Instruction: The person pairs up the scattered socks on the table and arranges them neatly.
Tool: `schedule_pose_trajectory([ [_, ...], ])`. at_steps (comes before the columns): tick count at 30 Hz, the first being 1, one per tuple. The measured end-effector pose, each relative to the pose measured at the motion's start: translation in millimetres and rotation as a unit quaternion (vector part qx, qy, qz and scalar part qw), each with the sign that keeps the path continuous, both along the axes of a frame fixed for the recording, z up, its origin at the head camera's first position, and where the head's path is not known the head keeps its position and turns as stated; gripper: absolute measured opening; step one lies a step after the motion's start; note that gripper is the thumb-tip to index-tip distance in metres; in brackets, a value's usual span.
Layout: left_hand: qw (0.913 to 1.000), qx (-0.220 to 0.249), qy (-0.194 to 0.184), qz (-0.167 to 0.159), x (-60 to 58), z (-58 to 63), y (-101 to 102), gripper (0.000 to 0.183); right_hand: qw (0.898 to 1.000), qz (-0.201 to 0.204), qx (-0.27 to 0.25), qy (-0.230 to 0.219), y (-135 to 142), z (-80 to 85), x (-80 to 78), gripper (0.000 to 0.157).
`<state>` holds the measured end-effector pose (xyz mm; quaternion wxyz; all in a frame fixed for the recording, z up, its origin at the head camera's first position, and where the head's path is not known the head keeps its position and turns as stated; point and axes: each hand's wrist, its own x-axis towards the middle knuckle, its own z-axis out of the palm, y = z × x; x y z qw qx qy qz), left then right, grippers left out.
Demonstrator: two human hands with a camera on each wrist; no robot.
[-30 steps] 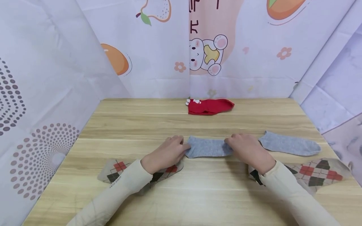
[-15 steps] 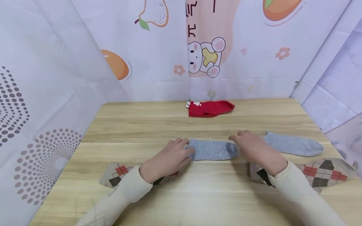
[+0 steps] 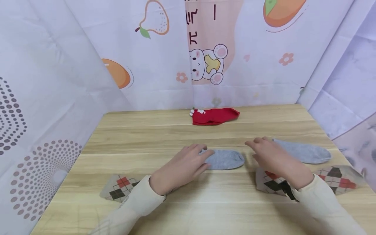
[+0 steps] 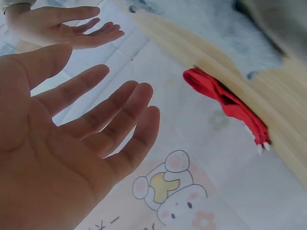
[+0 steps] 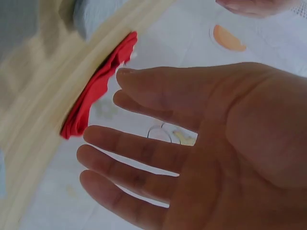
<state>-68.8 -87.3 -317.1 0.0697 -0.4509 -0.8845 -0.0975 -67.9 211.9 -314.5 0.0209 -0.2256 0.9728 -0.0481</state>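
Observation:
A grey sock (image 3: 224,160) lies flat in the middle of the table, its left end hidden behind my left hand (image 3: 183,166). That hand's fingers are spread and relaxed over the sock's end; the left wrist view shows the palm (image 4: 62,139) holding nothing. My right hand (image 3: 274,156) hovers between this sock and a second grey sock (image 3: 308,151), fingers loosely extended. In the right wrist view its palm (image 5: 230,143) is bare too. Below my right hand lies an argyle sock (image 3: 337,178), partly covered by the forearm.
A red sock (image 3: 215,117) with a white figure at its cuff lies at the back of the wooden table (image 3: 141,130). Another argyle sock (image 3: 117,187) is at the left, partly under my left sleeve (image 3: 141,200). A printed cloth (image 3: 158,71) stands behind the table.
My right hand has let go of the middle grey sock's right end and moved right. My left hand's fingers have loosened from its left end and now overlap more of it.

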Motion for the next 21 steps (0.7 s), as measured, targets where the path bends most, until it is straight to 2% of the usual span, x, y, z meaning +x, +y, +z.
schedule_pose_trajectory([
  [6, 1.0, -0.001, -0.001, -0.009, -6.5, 7.6, 28.9, 0.036, 0.999, -0.02, -0.027, -0.013, 32.0, 10.8, -7.0, 0.051],
  [12, 0.9996, -0.026, -0.002, -0.01, -15.8, 12.1, 62.5, 0.036, 0.998, -0.041, -0.033, -0.026, 67.5, 21.7, -18.0, 0.05],
  [21, 0.9991, -0.02, -0.032, -0.018, -28.3, 13.9, 110.3, 0.034, 0.992, -0.098, -0.05, -0.068, 121.0, 26.9, -26.0, 0.047],
])
